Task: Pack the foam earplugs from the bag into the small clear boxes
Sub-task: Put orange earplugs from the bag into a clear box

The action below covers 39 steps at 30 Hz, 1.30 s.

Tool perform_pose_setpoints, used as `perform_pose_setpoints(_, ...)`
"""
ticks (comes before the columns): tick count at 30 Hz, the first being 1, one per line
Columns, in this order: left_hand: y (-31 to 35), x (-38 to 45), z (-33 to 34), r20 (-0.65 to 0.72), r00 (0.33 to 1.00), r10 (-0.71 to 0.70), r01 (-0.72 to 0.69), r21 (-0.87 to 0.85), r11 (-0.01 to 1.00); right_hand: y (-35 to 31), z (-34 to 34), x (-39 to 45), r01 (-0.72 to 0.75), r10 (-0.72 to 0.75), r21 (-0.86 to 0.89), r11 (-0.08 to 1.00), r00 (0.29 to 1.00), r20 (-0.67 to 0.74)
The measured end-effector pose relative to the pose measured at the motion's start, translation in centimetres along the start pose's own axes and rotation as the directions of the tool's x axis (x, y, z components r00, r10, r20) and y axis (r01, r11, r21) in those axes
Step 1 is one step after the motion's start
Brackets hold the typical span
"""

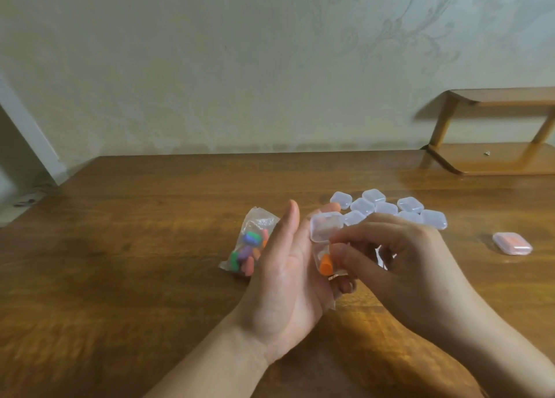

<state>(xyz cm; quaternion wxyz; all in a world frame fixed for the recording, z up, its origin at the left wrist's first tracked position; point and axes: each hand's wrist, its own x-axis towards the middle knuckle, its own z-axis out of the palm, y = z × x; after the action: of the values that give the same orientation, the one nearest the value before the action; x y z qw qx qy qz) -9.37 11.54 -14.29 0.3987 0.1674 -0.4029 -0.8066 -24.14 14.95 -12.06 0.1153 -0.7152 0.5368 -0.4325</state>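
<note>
My left hand holds a small clear box with its lid swung up, resting across my fingers. An orange earplug sits in the lower half of that box. My right hand pinches at the box's edge beside the orange earplug, fingers curled. The clear bag of coloured earplugs lies on the table just left of my left hand. Several shut clear boxes are clustered behind my hands. One shut box with orange earplugs inside lies apart at the right.
A brown wooden table carries everything. A small wooden shelf stands at the back right corner against a pale patterned wall.
</note>
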Motion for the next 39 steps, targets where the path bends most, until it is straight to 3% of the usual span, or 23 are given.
perform_pose_setpoints(12, 0.1, -0.1, -0.4, -0.051, 0.998, 0.023, -0.029, -0.101, 0.994, -0.7, 0.3, -0.6, 0.259, -0.272, -0.197, 0.945, 0.962, -0.039)
perform_pose_setpoints(26, 0.0, 0.1, -0.5, -0.016, 1.000, -0.014, 0.013, -0.105, 0.994, 0.4, 0.5, -0.4, 0.313, -0.335, -0.200, 0.929, 0.939, -0.084)
perform_pose_setpoints(32, -0.2, 0.3, -0.7, -0.028, 0.999, -0.025, 0.022, -0.094, 0.995, 0.5, 0.3, -0.4, 0.266, -0.277, -0.204, 0.942, 0.961, -0.025)
perform_pose_setpoints(39, 0.0, 0.2, -0.7, 0.026, 1.000, 0.014, -0.012, -0.058, 0.998, 0.4, -1.0, -0.2, 0.217, -0.224, -0.078, 0.973, 0.971, -0.086)
